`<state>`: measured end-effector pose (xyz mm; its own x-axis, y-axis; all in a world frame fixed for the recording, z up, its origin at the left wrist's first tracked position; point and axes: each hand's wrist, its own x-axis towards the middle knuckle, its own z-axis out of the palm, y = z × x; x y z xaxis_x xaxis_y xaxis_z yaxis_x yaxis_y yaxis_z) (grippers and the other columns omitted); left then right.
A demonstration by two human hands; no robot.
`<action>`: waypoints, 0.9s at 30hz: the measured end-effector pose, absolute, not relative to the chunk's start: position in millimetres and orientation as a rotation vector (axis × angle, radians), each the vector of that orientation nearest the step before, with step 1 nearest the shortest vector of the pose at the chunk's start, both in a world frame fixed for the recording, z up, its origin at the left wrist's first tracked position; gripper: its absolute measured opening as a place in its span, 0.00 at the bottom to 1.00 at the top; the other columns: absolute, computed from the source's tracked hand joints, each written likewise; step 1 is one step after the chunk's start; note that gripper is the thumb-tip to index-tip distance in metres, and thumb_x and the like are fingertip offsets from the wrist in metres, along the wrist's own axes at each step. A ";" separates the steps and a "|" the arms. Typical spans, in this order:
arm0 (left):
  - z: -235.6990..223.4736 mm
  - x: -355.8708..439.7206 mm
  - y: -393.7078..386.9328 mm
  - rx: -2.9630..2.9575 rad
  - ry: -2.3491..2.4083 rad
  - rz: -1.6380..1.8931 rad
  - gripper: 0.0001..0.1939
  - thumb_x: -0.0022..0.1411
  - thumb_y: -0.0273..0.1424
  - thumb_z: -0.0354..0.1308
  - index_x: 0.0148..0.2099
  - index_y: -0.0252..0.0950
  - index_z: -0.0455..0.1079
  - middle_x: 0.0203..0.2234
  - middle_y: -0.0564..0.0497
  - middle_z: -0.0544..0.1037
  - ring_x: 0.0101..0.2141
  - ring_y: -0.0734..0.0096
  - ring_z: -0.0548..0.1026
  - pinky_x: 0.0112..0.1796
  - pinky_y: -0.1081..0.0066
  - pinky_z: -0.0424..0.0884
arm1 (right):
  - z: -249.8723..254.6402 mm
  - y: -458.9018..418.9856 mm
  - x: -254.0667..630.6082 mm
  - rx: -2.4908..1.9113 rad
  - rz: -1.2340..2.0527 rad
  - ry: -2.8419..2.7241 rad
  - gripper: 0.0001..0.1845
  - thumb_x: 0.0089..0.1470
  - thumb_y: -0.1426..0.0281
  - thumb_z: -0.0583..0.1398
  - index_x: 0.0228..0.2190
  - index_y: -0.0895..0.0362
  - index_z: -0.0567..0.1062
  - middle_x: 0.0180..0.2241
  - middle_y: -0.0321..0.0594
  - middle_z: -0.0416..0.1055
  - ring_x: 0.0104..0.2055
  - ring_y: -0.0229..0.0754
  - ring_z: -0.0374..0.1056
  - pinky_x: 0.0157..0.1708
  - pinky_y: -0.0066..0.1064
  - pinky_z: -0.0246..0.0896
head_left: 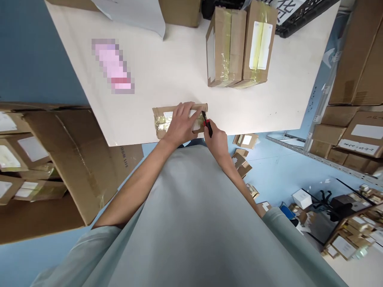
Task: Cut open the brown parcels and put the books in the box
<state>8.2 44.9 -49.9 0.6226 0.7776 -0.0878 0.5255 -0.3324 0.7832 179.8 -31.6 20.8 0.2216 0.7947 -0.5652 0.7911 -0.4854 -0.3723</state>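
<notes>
A small cardboard box (pixel 160 109) with shiny clear tape and a white label lies at the near edge of the white table. Across its top is my left hand (pixel 181 123), gripping it with fingers reaching to the far edge; part of the label is hidden beneath. My right hand (pixel 217 139) is closed around a black and red box cutter (pixel 207 123). The cutter's tip is at the right end of the box, close to my left fingers.
Two taped cartons (pixel 227 48) stand at the back of the table (pixel 167 71), near a black crate (pixel 290 26). A blurred pink item (pixel 113 65) lies left. A large open carton (pixel 72 159) with parcels is at the left; shelved boxes (pixel 362 131) stand right.
</notes>
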 end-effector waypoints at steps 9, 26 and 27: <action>-70.0 0.4 44.9 2.015 0.980 0.371 0.52 0.63 0.54 0.78 0.82 0.54 0.61 0.78 0.37 0.65 0.81 0.29 0.56 0.78 0.26 0.45 | 33.9 -41.9 189.7 -2.547 1.177 -1.622 0.28 0.80 0.62 0.46 0.71 0.55 0.72 0.47 0.52 0.88 0.47 0.60 0.85 0.46 0.42 0.75; -64.0 3.4 41.8 2.119 1.039 0.277 0.52 0.66 0.56 0.75 0.83 0.49 0.58 0.78 0.35 0.63 0.80 0.26 0.55 0.77 0.24 0.45 | 42.4 -13.2 164.8 -2.689 1.338 -1.662 0.28 0.82 0.70 0.47 0.76 0.63 0.64 0.56 0.61 0.84 0.53 0.56 0.84 0.52 0.42 0.78; -64.9 3.1 41.8 2.122 1.037 0.273 0.52 0.66 0.56 0.75 0.83 0.50 0.58 0.78 0.35 0.63 0.81 0.26 0.54 0.77 0.23 0.44 | 42.6 -11.7 163.0 -2.701 1.333 -1.665 0.28 0.82 0.71 0.47 0.76 0.63 0.64 0.55 0.61 0.84 0.53 0.56 0.84 0.52 0.42 0.78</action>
